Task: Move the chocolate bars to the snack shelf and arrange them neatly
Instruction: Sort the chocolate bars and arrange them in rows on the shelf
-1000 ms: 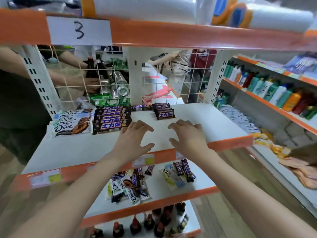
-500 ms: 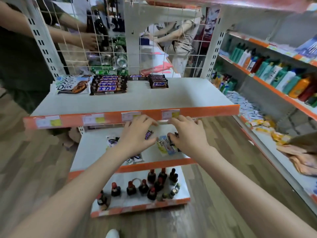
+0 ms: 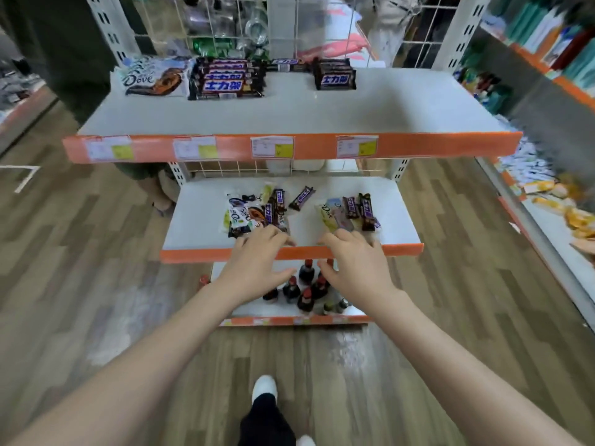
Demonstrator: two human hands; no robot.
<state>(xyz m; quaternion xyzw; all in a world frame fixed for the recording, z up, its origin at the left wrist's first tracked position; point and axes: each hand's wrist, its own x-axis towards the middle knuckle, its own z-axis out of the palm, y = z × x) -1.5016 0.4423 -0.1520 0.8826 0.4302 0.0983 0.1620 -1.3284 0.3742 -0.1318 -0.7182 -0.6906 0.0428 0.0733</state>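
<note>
On the upper shelf (image 3: pixel 402 104) of the white rack with orange price rails, part of the job looks done: a flat Dove stack (image 3: pixel 154 77) sits at the left rear, a row of long Snickers bars (image 3: pixel 227 78) lies just beside it, and a smaller stack of short Snickers (image 3: pixel 335 75) stands apart to the right, all with their long axes running left to right and labels facing up. Below, on the middle shelf (image 3: pixel 196 217), the chocolate that remains lies in two loose heaps. The left heap (image 3: pixel 254 210) mixes pale Dove wrappers with dark bars pointing mostly front to back, and one stray bar (image 3: pixel 301 197) lies tilted on a diagonal just beside it. The right heap (image 3: pixel 349 210) has a Dove wrapper and two dark bars lying roughly front to back, slightly fanned. These bars should be light and fairly stiff inside slick, crinkly film, so I judge they will slide over each other easily; gathering several by their long edges, or pinching across the middle, seems safer than lifting by the sealed ends. Both hands hover over the front rail, the left hand (image 3: pixel 257 265) and right hand (image 3: pixel 354 265) each spread, palm down, holding nothing, fingertips at the near edge of their heaps.
</note>
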